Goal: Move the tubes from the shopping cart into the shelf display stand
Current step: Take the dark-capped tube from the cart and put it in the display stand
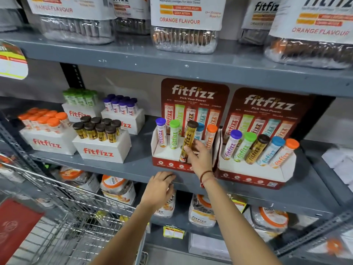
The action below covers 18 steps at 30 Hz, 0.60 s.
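A red and white fitfizz display stand [168, 155] sits on the middle grey shelf. In it stand a purple-capped tube [160, 132], a green-capped tube [174, 135], a blue-capped tube [199, 131] and an orange-capped tube [211, 135]. My right hand [198, 156] grips a gold tube with a dark brown cap [188, 139], held upright in the stand's middle slot. My left hand [159, 188] rests with curled fingers on the front edge of the shelf below the stand, holding nothing I can see. The wire shopping cart [63, 203] is at the lower left.
A second, full display stand [256, 169] sits to the right. White fitfizz boxes of tubes [103, 150] stand to the left on the same shelf [133, 167]. Large jars fill the shelf above and the one below. A red panel [15, 226] lies by the cart.
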Tool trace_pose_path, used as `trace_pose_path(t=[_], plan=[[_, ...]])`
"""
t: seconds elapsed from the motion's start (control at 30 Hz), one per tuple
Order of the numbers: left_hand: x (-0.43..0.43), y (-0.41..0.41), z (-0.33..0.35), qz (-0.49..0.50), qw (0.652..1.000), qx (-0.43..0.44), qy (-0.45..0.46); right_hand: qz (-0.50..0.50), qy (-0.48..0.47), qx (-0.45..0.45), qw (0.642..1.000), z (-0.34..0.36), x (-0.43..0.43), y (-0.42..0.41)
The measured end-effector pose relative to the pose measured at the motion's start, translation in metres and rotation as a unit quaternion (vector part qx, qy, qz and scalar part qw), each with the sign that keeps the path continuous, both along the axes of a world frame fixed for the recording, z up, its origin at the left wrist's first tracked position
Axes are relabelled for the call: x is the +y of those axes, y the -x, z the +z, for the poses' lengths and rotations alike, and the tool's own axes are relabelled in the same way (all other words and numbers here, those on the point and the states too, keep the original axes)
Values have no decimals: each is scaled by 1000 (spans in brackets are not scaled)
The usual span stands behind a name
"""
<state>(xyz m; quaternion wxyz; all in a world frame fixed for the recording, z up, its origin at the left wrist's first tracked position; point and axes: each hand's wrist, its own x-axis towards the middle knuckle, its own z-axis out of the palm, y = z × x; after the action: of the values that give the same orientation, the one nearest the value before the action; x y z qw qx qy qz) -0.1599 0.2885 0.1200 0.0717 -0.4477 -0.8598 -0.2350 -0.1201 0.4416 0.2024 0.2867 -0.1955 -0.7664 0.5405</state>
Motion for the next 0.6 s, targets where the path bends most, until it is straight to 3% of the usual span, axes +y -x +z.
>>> trace_pose_path(t=[0.27, 0.6], plan=[[-2, 1, -5, -5, 1000, -1, -4, -63, -173, -76, 980, 10, -1, 27], [-6, 2, -10, -24, 1000, 7, -19, -121, -252, -188, 941, 23, -13, 38]])
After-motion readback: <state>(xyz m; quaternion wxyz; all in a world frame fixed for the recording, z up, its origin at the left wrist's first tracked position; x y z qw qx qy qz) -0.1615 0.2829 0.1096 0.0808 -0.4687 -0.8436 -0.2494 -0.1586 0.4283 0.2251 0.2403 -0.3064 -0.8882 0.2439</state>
